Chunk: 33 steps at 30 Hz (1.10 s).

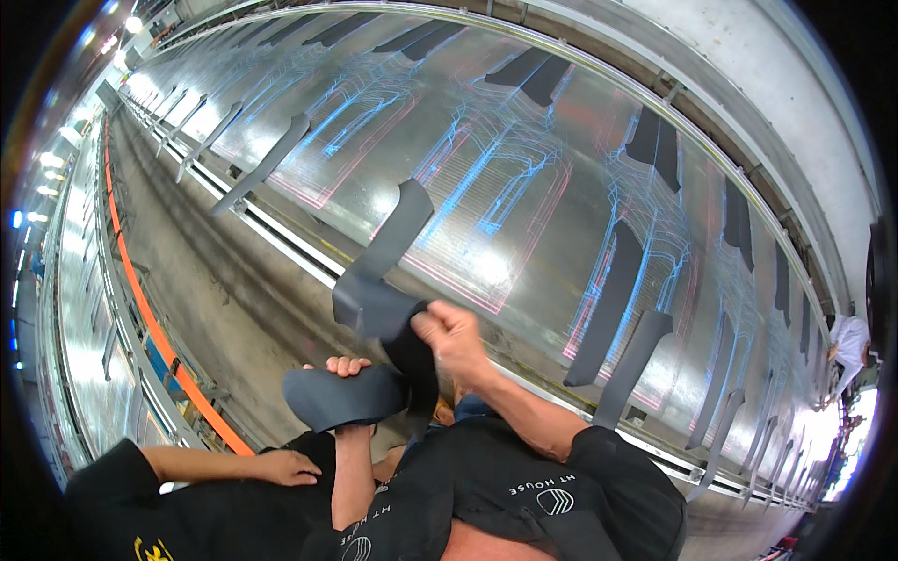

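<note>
Right hand [452, 338]: fingers clamped on dark strip [388, 257], lifted near metal table [524, 178].
Left hand [348, 366]: fingers curled under stacked dark piece [341, 397], near.
Step judged: laying strip. Next calls for aligning with blue outlines [496, 182].

— Any room to reach onto the metal table [524, 187]?

— Yes, bare sheet just beyond the right hand [449, 335]. A dark strip [398, 234] hangs over the near edge to its left, and two strips [613, 304] lie to its right.
</note>
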Each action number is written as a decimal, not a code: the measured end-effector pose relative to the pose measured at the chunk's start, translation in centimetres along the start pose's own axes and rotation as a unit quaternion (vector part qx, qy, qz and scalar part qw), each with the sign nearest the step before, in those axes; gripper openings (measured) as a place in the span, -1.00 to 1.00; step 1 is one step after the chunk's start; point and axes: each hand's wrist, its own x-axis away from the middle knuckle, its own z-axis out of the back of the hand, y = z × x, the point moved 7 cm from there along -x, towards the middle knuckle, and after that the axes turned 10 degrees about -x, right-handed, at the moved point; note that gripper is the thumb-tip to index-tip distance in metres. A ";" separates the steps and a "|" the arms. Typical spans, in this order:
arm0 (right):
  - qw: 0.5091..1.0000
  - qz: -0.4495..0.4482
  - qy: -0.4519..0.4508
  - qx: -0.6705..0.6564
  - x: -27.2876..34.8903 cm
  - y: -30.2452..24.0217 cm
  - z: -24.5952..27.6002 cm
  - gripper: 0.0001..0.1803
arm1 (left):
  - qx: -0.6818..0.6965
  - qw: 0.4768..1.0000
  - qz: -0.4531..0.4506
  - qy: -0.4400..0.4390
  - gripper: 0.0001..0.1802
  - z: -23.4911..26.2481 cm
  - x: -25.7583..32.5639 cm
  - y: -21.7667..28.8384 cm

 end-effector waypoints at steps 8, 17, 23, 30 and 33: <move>0.963 -0.104 0.179 -0.174 -11.5 6.4 15.5 -0.71 | -0.040 0.997 -0.059 -0.026 -0.42 2.4 -4.3 7.6; 0.945 0.102 0.021 0.309 -10.2 1.2 1.7 -0.67 | -0.093 0.984 -0.151 0.013 -0.70 4.1 -7.0 17.1; 0.885 0.219 -0.340 0.232 -7.4 6.3 -22.6 -0.35 | -0.157 0.977 -0.139 0.037 -0.75 7.3 -13.0 20.3; 0.837 0.187 -0.358 0.369 -11.9 11.4 -33.1 -0.65 | -0.093 0.987 -0.122 0.052 -0.78 11.9 -17.5 25.8; 0.827 0.218 -0.331 0.399 -14.2 11.8 -35.4 -0.76 | -0.084 0.990 -0.105 0.034 -0.77 12.2 -20.2 27.4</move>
